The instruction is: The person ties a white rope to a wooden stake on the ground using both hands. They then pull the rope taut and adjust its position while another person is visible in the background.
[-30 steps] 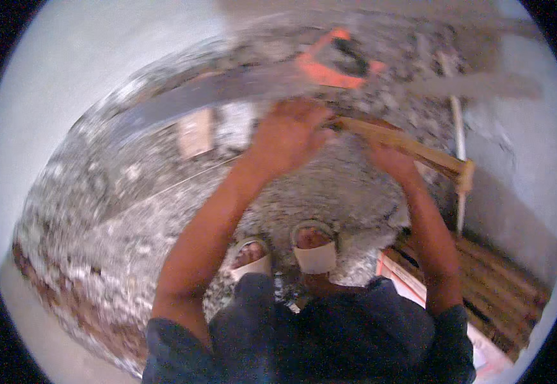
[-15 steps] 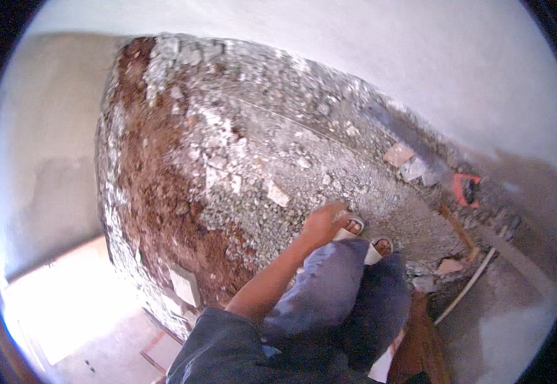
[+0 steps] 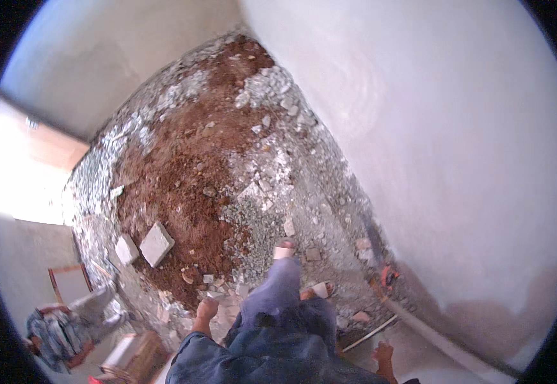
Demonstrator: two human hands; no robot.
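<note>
My left hand (image 3: 207, 310) hangs beside my left leg with its fingers curled in, and I see nothing held in it. Pale broken tile pieces (image 3: 226, 296) lie on the ground just past it. On the other side my right hand (image 3: 383, 352) hangs low, fingers loosely bent and apart, with nothing visible in it. It is nearest to a thin pale pipe or rod (image 3: 369, 333) on the ground. My feet in light sandals stand on grey gravel (image 3: 253, 224), the left foot ahead.
Red-brown soil (image 3: 182, 160) and rubble cover the ground between plastered walls (image 3: 419, 160). Two pale slabs (image 3: 157, 244) lie at left. An orange-red object (image 3: 389, 276) sits by the right wall. At lower left are a person in patterned clothing (image 3: 61, 333) and a brown stack (image 3: 134, 358).
My view has turned left, bringing the wall corner, the person and the brown stack into sight. My left hand has dropped back from ahead of my leg; my right hand has come into view.
</note>
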